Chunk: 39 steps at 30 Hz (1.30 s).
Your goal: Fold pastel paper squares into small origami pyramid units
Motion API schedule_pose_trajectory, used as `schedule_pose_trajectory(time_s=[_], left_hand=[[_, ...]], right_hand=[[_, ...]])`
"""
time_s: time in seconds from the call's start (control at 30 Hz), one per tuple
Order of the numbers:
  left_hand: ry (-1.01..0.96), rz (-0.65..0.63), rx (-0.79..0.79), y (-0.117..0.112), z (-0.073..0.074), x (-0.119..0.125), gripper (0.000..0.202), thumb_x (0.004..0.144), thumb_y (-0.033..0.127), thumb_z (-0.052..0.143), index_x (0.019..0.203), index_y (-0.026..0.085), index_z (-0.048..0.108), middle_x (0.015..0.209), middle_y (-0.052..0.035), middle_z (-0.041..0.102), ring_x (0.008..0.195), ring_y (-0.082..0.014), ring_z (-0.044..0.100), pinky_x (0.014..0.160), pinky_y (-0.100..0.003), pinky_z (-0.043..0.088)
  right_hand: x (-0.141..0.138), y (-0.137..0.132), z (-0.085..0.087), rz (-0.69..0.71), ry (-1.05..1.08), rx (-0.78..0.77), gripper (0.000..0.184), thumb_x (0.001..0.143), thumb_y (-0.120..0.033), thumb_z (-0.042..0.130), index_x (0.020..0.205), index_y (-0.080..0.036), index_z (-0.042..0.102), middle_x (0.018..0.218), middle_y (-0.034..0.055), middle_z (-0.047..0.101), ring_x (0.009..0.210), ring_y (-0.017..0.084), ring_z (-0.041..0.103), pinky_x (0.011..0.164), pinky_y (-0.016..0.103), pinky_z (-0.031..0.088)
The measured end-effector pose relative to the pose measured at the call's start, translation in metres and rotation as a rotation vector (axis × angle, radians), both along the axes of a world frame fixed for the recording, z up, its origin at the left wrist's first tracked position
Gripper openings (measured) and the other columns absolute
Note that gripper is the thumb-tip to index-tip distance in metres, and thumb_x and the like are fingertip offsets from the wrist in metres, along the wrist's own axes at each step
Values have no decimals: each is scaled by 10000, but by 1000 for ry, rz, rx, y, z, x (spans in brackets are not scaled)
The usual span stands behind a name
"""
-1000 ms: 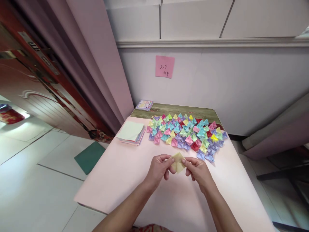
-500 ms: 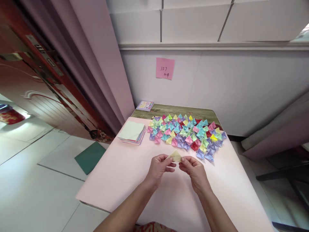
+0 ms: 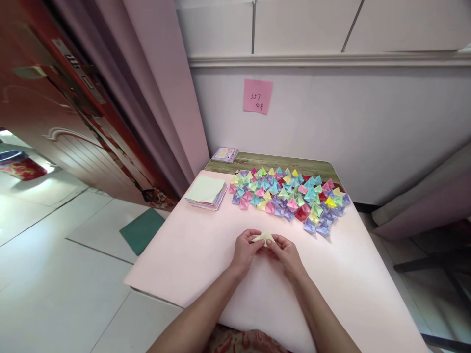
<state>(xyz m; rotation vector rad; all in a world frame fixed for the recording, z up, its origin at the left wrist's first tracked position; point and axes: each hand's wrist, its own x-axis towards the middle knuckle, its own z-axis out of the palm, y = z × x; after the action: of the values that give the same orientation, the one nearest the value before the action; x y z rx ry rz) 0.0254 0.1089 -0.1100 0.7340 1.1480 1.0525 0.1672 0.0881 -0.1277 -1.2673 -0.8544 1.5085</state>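
Note:
Both my hands meet over the middle of the pink table cover [image 3: 184, 255]. My left hand [image 3: 246, 250] and my right hand [image 3: 286, 252] pinch a small pale yellow folded paper piece [image 3: 263, 238] between their fingertips, low against the cover. Beyond them lies a spread of several small folded paper shapes [image 3: 290, 198] in pink, blue, green, yellow, purple and red. A stack of square coloured paper sheets [image 3: 206, 192] sits to the left of that spread.
A small printed paper pack [image 3: 225, 154] lies at the table's far left corner on the wood top [image 3: 309, 166]. A pink note [image 3: 257, 96] is stuck on the wall behind. A green mat [image 3: 142, 230] lies on the tiled floor at left, by a red door.
The yellow paper, held up flat and facing me a second ago, has been folded narrower and brought down to the cover. My hands have drawn closer together.

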Motion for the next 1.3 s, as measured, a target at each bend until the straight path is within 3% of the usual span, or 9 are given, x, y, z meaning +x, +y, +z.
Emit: schedule_pose_trajectory(time_s=[0.2, 0.37, 0.5, 0.57, 0.7, 0.77, 0.97, 1.3], left_hand=[[109, -251, 113, 2, -7, -9, 372, 638, 273, 761, 946, 142, 598, 608, 35, 615, 499, -105, 549, 533, -228, 422], [268, -463, 167, 8, 4, -26, 371, 639, 209, 696, 996, 146, 615, 642, 37, 595, 518, -102, 531, 507, -214, 379], [359, -597, 201, 11, 15, -29, 395, 634, 167, 664, 1028, 162, 633, 620, 49, 576, 520, -106, 516, 512, -221, 375], [343, -552, 206, 10, 20, -27, 424, 629, 178, 687, 1050, 158, 633, 628, 38, 597, 544, -118, 538, 543, -232, 401], [225, -79, 206, 1, 18, -17, 261, 683, 311, 709, 879, 153, 641, 687, -8, 634, 613, -128, 576, 615, -252, 455], [153, 55, 174, -7, 14, -11, 236, 675, 355, 723, 757, 156, 626, 689, -13, 633, 604, -121, 570, 606, -250, 457], [53, -11, 179, -23, 9, 4, 206, 617, 276, 773, 726, 144, 657, 653, 5, 613, 576, -103, 531, 569, -237, 437], [7, -36, 87, -20, 1, 10, 182, 584, 214, 755, 691, 137, 630, 549, 28, 581, 485, -85, 492, 522, -231, 390]], right_hand=[[8, 3, -4, 37, 40, -62, 446, 630, -542, 812, 833, -162, 700, 723, 45, 703, 653, 196, 643, 560, 262, 456], [15, -1, -3, 157, 11, 2, 398, 633, -518, 818, 752, -165, 680, 624, -3, 632, 538, 120, 526, 504, 224, 379], [18, -5, -4, 177, -79, 59, 400, 677, -552, 772, 719, -167, 670, 553, -24, 565, 490, 104, 454, 471, 225, 330], [22, -6, -6, 167, -99, 91, 386, 689, -538, 769, 704, -167, 667, 517, -41, 520, 459, 87, 402, 446, 219, 292], [30, -5, -8, 58, 8, 55, 395, 640, -531, 806, 742, -177, 660, 579, -27, 576, 504, 105, 488, 493, 224, 393], [32, -5, -8, 15, 44, 30, 423, 610, -538, 822, 765, -180, 659, 631, -9, 613, 552, 127, 549, 542, 243, 452], [28, -7, -8, -21, 56, 68, 420, 619, -533, 823, 763, -178, 652, 625, -8, 623, 585, 134, 589, 566, 239, 482], [18, -14, -16, -56, -78, 198, 407, 700, -556, 762, 808, -182, 644, 629, 7, 652, 594, 164, 626, 595, 276, 510]])
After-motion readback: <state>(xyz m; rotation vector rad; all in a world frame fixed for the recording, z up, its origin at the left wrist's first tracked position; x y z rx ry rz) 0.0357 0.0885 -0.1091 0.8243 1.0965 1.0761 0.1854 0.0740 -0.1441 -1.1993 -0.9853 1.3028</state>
